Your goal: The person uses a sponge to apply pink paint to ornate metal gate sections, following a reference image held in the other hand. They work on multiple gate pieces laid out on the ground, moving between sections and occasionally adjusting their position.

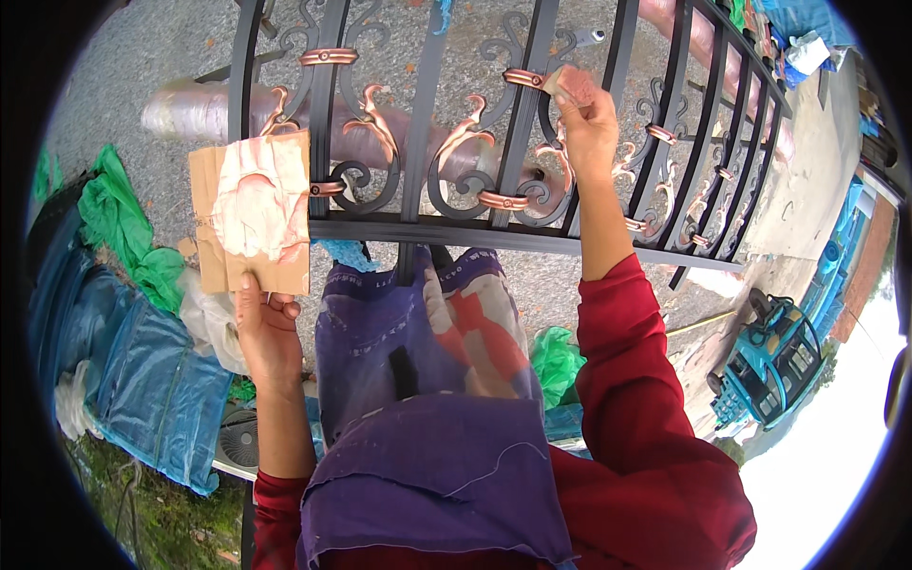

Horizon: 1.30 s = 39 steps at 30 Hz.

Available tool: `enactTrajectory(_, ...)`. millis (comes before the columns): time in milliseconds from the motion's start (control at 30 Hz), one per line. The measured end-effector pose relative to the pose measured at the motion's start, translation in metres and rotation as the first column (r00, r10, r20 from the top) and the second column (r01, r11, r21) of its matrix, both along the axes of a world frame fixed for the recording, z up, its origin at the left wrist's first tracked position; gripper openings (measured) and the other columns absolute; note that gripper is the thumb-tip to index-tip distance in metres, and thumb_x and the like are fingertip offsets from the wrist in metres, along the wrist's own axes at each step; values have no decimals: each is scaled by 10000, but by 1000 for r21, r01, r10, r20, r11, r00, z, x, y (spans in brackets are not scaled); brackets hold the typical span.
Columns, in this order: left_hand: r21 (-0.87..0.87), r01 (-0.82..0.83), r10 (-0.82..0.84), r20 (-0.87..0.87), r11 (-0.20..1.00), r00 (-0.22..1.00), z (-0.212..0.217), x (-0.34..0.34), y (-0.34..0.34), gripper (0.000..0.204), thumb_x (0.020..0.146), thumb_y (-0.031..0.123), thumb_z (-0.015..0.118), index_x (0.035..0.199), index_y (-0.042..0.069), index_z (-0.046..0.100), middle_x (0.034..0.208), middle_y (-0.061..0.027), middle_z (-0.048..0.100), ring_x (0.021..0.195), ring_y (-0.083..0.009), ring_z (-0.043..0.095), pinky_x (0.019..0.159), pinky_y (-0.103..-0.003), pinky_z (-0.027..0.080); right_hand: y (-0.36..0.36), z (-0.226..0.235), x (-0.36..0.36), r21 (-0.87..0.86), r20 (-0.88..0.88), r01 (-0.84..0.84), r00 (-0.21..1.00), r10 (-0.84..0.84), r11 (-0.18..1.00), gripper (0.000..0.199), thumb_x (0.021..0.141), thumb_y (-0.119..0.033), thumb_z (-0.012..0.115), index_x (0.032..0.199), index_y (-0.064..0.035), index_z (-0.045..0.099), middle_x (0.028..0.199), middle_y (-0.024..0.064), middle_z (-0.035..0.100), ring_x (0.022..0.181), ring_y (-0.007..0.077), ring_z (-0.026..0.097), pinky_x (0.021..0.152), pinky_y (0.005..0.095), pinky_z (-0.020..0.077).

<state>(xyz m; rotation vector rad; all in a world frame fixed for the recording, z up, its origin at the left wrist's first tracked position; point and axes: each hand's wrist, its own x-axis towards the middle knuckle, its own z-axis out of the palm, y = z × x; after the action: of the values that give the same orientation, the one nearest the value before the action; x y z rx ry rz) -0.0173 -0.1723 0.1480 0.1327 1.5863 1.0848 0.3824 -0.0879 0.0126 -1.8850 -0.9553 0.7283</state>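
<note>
My left hand (266, 332) grips the lower edge of a flat piece of brown cardboard (252, 214), thumb on top. Wet-looking copper-pink paint is smeared over the cardboard's middle. Between the fingers of my right hand (591, 138) is a small sponge-like pad (572, 85), stained pink; its exact kind is hard to make out. The pad is at or touching the right end of a copper-coloured collar (522, 79) on a dark metal railing (427, 233). Copper colour also covers several other collars and the leaf-shaped scroll tips (375, 123).
Plastic-wrapped rolls (180, 109) lie on gravel (199, 47) under the railing. Green plastic sheeting (114, 209) and blue tarpaulin (142, 380) are on the left. A turquoise vehicle (774, 361) stands at right. A purple apron (427, 475) hangs before me.
</note>
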Motion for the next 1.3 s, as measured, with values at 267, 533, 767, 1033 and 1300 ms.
enactTrajectory(267, 9, -24, 24, -35, 1000, 999, -7, -19, -2, 300, 954, 312, 541, 1136, 73, 536, 865, -13, 614, 672, -88, 555, 556, -225, 412, -12, -11, 9, 74, -9, 132, 991, -132, 989, 265, 813, -117, 714, 1046, -24, 628, 937, 28, 534, 672, 99, 519, 629, 258, 449)
enactTrajectory(533, 31, 19, -20, 11, 999, 1000, -6, -23, 11, 287, 952, 300, 549, 1126, 71, 535, 860, -18, 613, 670, -93, 562, 552, -228, 415, -5, 13, -11, -124, 21, 229, 973, -228, 965, 216, 820, -101, 702, 1008, -39, 615, 882, 23, 516, 673, 94, 526, 569, 247, 442)
enactTrajectory(767, 35, 23, -24, 21, 999, 1000, -10, -40, 27, 286, 951, 293, 554, 1127, 69, 535, 862, -27, 616, 663, -104, 569, 547, -234, 424, -39, 12, -42, -5, -219, 7, 976, -8, 1000, 223, 826, -61, 698, 1026, -10, 612, 992, 1, 551, 794, 69, 548, 670, 214, 452)
enactTrajectory(1033, 43, 43, -44, 34, 998, 998, -12, -58, 41, 282, 954, 291, 547, 1126, 68, 541, 867, -33, 627, 662, -109, 574, 549, -230, 434, -40, 24, -103, -71, 83, -223, 970, 229, 972, 271, 810, -32, 685, 1067, -8, 598, 1003, 58, 567, 762, 121, 556, 656, 248, 472)
enactTrajectory(1300, 70, 49, -53, 50, 996, 997, -11, -86, 53, 280, 953, 296, 550, 1120, 71, 547, 862, -31, 625, 672, -103, 576, 556, -228, 433, -21, 29, -106, -180, 185, -135, 968, 168, 974, 258, 770, 29, 628, 1021, -25, 622, 1021, 90, 564, 781, 181, 602, 710, 281, 492)
